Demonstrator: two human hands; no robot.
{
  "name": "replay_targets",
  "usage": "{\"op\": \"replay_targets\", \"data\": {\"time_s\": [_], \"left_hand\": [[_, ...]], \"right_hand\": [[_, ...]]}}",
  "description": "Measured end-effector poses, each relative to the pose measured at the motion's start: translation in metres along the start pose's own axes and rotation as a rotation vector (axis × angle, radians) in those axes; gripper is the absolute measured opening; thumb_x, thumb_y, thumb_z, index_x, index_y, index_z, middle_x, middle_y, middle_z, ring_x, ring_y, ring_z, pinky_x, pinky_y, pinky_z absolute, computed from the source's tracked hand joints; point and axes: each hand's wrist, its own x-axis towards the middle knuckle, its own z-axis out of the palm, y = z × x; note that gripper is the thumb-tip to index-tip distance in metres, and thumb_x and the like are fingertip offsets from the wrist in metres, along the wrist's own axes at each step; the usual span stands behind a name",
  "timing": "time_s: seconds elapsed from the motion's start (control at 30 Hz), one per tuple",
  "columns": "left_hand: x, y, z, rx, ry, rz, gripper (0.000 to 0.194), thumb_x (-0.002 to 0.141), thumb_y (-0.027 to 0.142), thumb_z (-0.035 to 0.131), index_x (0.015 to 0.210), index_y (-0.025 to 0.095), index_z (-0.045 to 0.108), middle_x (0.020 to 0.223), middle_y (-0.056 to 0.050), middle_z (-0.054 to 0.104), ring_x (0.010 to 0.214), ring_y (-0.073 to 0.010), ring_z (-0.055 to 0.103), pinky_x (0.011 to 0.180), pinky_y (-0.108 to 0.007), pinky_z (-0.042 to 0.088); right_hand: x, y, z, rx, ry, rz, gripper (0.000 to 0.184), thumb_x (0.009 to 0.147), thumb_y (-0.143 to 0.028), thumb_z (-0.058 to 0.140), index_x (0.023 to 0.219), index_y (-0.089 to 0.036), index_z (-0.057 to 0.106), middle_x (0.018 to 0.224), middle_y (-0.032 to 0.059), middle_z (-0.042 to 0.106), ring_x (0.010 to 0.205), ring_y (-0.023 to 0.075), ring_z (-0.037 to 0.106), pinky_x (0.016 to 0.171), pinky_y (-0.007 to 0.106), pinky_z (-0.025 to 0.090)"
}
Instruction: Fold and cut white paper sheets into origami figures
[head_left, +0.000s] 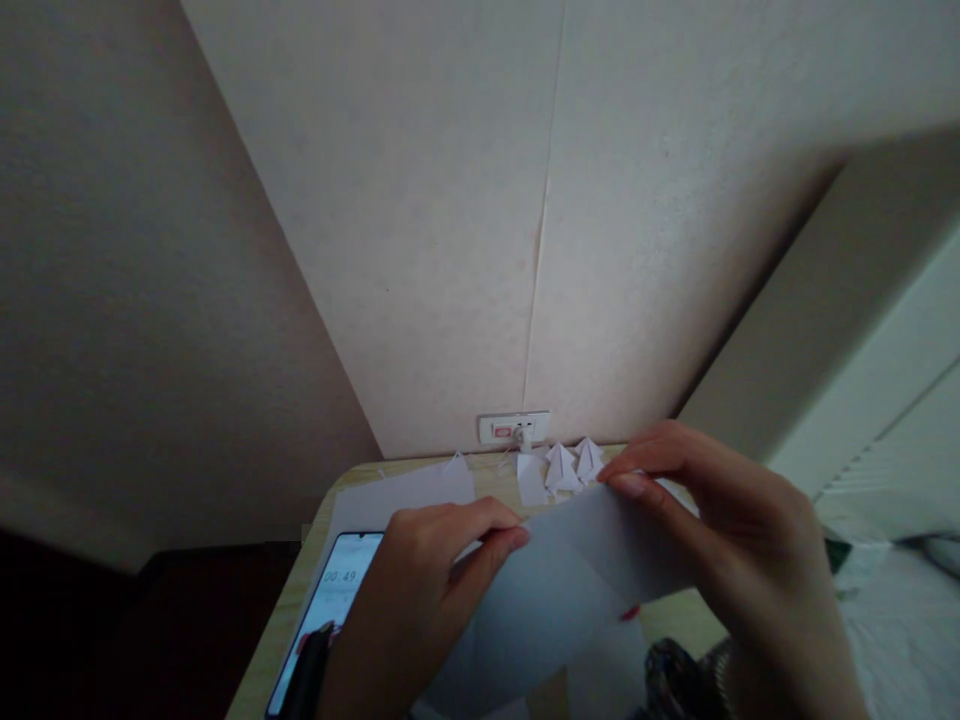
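Note:
A sheet of white paper [540, 600] is held up over the small wooden table. My left hand [442, 580] pinches its upper left edge between thumb and forefinger. At the upper right corner my right hand [720, 530] pinches the same sheet between thumb and fingertips. A faint crease runs across the paper near the right side. Behind it, two folded paper pieces [561, 468] with pointed tops lie along the table's back edge, beside a small flat piece of paper [532, 480].
A phone [349, 570] showing a timer lies at the table's left, partly behind my left forearm. White sheets [405, 492] lie beyond it. A wall socket [514, 428] with a plug sits just above the wooden table [271, 655]. A pale cabinet [847, 330] stands at right.

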Motion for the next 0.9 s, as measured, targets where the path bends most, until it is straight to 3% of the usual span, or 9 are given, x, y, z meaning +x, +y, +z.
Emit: {"op": "replay_targets", "data": {"time_s": [0.2, 0.33, 0.4, 0.57, 0.9], "left_hand": [[-0.003, -0.01, -0.003, -0.002, 0.039, -0.003, 0.019, 0.089, 0.019, 0.059, 0.074, 0.024, 0.07, 0.073, 0.008, 0.077, 0.068, -0.0109, 0.071, 0.064, -0.019, 0.046], [-0.006, -0.015, -0.008, 0.021, 0.029, 0.039, 0.017, 0.088, 0.019, 0.06, 0.076, 0.024, 0.07, 0.074, 0.007, 0.077, 0.068, -0.0115, 0.072, 0.065, -0.018, 0.049], [-0.008, -0.017, -0.01, 0.043, 0.031, 0.067, 0.016, 0.088, 0.02, 0.061, 0.076, 0.024, 0.07, 0.074, 0.006, 0.077, 0.068, -0.0118, 0.072, 0.065, -0.018, 0.049], [-0.011, -0.023, -0.017, 0.058, 0.045, 0.07, 0.014, 0.086, 0.022, 0.064, 0.075, 0.025, 0.071, 0.075, 0.006, 0.077, 0.069, -0.0121, 0.073, 0.069, -0.017, 0.051], [-0.011, -0.033, -0.035, 0.074, 0.057, 0.051, 0.012, 0.084, 0.026, 0.064, 0.075, 0.026, 0.073, 0.075, 0.004, 0.08, 0.068, -0.0152, 0.074, 0.067, -0.018, 0.056]], "right_hand": [[-0.001, 0.006, -0.015, 0.015, 0.146, 0.125, 0.017, 0.084, -0.021, 0.069, 0.068, -0.027, 0.068, 0.065, -0.0036, 0.065, 0.059, 0.0134, 0.057, 0.047, 0.024, 0.036], [-0.003, 0.003, -0.019, 0.071, 0.385, 0.335, 0.013, 0.079, -0.025, 0.073, 0.066, -0.026, 0.069, 0.06, -0.0021, 0.061, 0.051, 0.0131, 0.048, 0.041, 0.026, 0.024], [-0.004, 0.002, -0.021, 0.086, 0.461, 0.363, 0.011, 0.078, -0.024, 0.074, 0.068, -0.026, 0.069, 0.06, -0.0012, 0.06, 0.051, 0.0141, 0.047, 0.042, 0.027, 0.022], [-0.005, 0.008, -0.03, 0.095, 0.503, 0.377, 0.008, 0.076, -0.026, 0.076, 0.07, -0.028, 0.07, 0.063, 0.0008, 0.061, 0.056, 0.0181, 0.049, 0.046, 0.03, 0.025], [-0.006, 0.014, -0.036, 0.121, 0.486, 0.422, 0.008, 0.077, -0.03, 0.077, 0.074, -0.027, 0.071, 0.063, 0.0002, 0.061, 0.055, 0.0159, 0.048, 0.044, 0.03, 0.025]]}}
